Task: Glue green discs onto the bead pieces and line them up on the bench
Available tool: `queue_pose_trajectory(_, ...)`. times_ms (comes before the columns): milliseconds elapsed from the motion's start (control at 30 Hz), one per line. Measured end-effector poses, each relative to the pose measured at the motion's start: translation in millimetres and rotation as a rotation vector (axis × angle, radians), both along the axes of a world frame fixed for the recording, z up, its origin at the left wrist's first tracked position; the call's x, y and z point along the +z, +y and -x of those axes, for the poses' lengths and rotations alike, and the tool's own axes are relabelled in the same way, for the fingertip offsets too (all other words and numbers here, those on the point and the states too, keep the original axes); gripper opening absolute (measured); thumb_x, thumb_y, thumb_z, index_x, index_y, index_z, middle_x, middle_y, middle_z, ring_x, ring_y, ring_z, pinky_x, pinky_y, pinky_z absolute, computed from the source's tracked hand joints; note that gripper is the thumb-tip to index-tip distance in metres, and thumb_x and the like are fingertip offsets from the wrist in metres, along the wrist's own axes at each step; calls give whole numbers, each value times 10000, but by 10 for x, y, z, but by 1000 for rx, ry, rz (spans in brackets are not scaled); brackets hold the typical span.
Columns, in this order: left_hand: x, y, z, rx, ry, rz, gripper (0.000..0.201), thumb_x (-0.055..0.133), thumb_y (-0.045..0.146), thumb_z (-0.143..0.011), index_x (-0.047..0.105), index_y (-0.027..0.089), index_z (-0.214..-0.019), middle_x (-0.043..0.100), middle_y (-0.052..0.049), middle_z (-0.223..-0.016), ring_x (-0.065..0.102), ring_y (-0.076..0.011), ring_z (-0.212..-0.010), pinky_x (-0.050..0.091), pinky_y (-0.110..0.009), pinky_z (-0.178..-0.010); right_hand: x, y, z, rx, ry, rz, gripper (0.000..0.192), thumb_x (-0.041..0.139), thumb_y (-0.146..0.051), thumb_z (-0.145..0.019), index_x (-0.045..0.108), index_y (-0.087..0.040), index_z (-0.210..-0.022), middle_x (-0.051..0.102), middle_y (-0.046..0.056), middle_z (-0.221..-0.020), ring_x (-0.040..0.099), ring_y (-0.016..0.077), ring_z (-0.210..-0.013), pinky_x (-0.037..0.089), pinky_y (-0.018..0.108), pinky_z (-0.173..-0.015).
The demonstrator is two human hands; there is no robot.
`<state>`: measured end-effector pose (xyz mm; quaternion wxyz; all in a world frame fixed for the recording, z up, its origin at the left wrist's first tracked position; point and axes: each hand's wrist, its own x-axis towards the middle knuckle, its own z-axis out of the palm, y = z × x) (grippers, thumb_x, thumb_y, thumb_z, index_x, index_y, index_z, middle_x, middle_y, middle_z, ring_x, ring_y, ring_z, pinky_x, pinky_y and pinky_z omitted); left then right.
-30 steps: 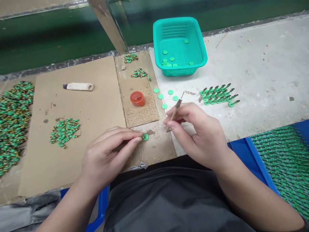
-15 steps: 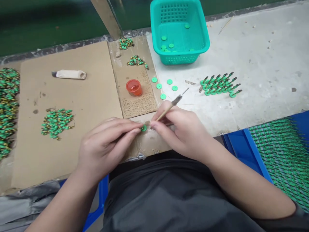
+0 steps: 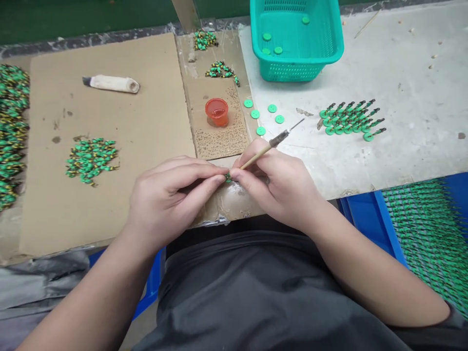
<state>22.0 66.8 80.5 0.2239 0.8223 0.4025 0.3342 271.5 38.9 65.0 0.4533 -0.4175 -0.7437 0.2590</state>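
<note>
My left hand pinches a small green disc between thumb and forefinger, close over the table's front edge. The fingertips hide most of that disc. My right hand is closed around a slim wooden-handled needle tool, its thin metal tip pointing up and away to the right. Thumb and forefinger of this hand also meet at the green disc, touching it from the right. Beyond the hands, several loose green discs with small holes lie flat beside a red cup of liquid.
A teal basket holding green discs stands at the back. Upright green-based figures stand in rows at right. Green and yellow pieces lie on cardboard near a white-handled blade. A blue crate sits below right.
The view has shifted, so the table things appear higher and mostly farther right. My hands have come closer together, and the right fingertips now meet the disc, covering more of it.
</note>
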Motion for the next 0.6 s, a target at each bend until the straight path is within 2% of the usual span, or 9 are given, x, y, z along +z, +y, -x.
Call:
queue_pose_trajectory(167,-1,-6,-2,-14,11,-31,92,862,263,-1144,950,288,-1133,966,15,-1125,897,-137,-989,696,-264,-978,26,5,9,-5,-56,13,175,665,-309,-1261,735,-285,-1102,859,40,-1190,842,229,-1019,744,399,-990)
queue_pose_trajectory(367,-7,-9,7,-35,11,-49,87,854,246,-1151,935,264,-1126,963,16,-1112,894,-115,-984,677,-221,-972,57,-2,51,-42,-85,3,224,650,-289,-1265,673,-293,-1043,808,29,-1108,838,232,-1033,727,383,-962)
queue_pose_trajectory(600,-16,-7,18,-38,26,-94,88,845,241,-1153,921,277,-1129,961,16,-1102,903,-140,-976,699,-262,-978,121,-36,130,-66,-131,22,162,616,-233,-1254,649,-299,-1111,827,22,-1135,827,227,-1034,688,359,-922)
